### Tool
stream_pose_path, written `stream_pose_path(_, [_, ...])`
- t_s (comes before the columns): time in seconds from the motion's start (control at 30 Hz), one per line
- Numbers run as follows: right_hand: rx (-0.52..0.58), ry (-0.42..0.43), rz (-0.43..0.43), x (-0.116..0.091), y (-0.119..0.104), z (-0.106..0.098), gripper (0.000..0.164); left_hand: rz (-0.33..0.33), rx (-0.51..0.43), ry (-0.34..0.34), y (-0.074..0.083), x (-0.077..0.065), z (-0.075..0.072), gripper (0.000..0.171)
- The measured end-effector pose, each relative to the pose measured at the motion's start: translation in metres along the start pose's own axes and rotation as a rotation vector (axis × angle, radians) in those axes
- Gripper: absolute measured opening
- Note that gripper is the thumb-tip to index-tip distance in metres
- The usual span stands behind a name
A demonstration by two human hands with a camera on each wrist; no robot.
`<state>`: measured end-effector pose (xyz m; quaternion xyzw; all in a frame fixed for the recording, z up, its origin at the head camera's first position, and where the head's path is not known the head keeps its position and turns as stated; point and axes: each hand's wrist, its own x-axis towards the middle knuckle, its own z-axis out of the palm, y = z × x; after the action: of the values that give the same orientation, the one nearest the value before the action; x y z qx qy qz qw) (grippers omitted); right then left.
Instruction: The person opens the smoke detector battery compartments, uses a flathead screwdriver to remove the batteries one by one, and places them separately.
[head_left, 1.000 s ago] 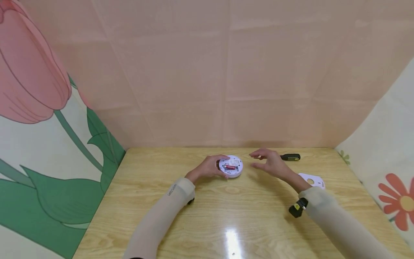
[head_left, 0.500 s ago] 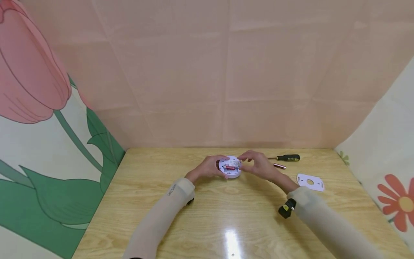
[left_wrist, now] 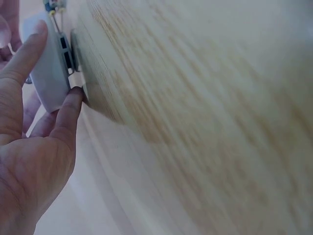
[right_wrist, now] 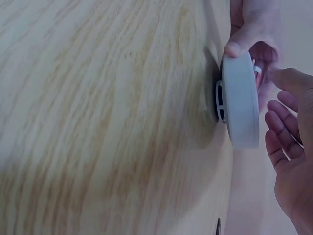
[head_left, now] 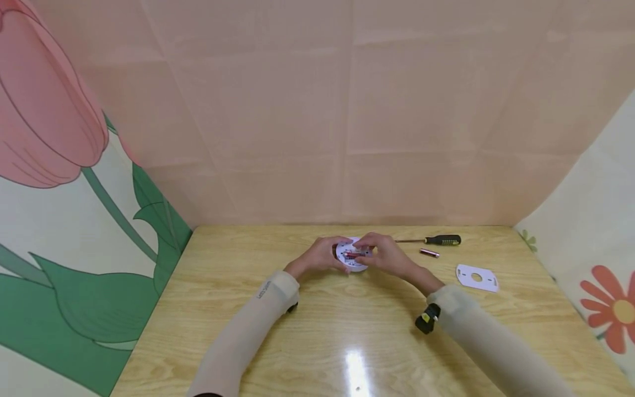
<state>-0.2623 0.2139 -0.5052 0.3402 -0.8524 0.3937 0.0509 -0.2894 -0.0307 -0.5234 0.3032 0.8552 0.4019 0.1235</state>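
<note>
A round white smoke detector (head_left: 350, 267) rests back-up on the wooden table, its vented side down in the right wrist view. My left hand (head_left: 321, 256) grips its rim from the left, thumb on the near edge and fingers on the far edge. A red battery (right_wrist: 258, 76) stands out from the detector's back. My right hand (head_left: 389, 257) reaches in from the right, thumb and fingers pinching at this battery; its other fingers (right_wrist: 281, 127) are loosely bent beside the detector. The fingers partly cover the battery compartment in the head view.
A second battery (head_left: 429, 253) lies on the table to the right. Behind it is a black-handled screwdriver (head_left: 443, 240), its shaft pointing left. A white mounting plate (head_left: 477, 278) with a central hole lies farther right. Printed cloth hangs behind and at both sides.
My right hand has moved left, from apart to over the detector, fingers now at the battery. The loose battery, screwdriver shaft and plate have come into fuller view. My left hand stays put.
</note>
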Motion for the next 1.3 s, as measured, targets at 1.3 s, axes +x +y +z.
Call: stream_pose_path(1.3, [-0.105, 0.082, -0.045, 0.003, 0.006, 0.031, 0.010, 0.004, 0.004, 0.008, 0.004, 0.000, 0.004, 0.082])
